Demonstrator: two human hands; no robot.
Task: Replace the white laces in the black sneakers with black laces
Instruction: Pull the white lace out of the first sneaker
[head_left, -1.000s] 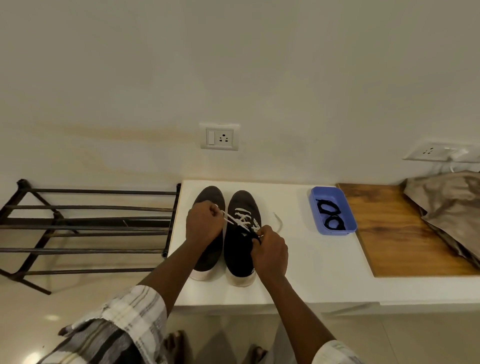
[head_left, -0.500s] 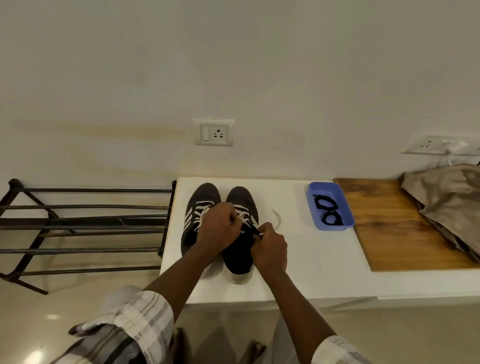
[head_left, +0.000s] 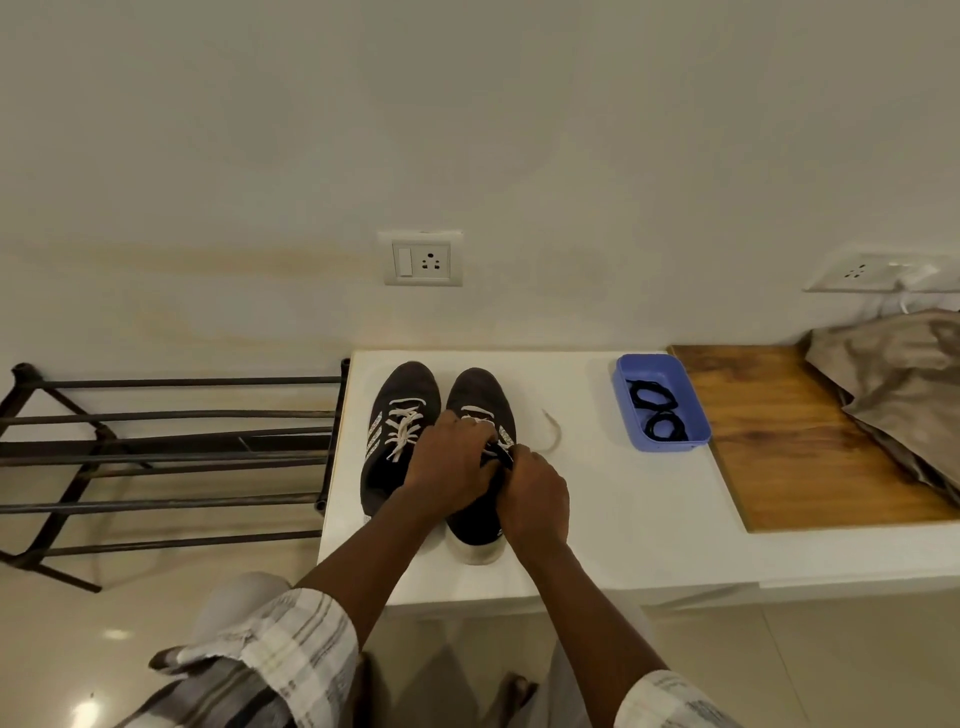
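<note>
Two black sneakers stand side by side on the white table (head_left: 597, 519), toes toward the wall. The left sneaker (head_left: 400, 415) shows its white laces fully threaded. Both my hands work over the right sneaker (head_left: 480, 395): my left hand (head_left: 449, 462) curls over its lacing and pinches the white lace, and my right hand (head_left: 532, 499) grips the tongue and lace area beside it. A loose white lace end (head_left: 551, 431) trails on the table to the right. Two coiled black laces (head_left: 657, 413) lie in a blue tray (head_left: 698, 415).
A dark metal shoe rack (head_left: 171, 457) stands left of the table. A wooden board (head_left: 789, 441) lies right of the tray with a beige cloth (head_left: 898, 379) on its far end. Wall sockets sit above the table.
My left hand moved right, off the left sneaker and onto the right sneaker's lacing, uncovering the left sneaker's white laces. My right hand stayed on the right sneaker.
</note>
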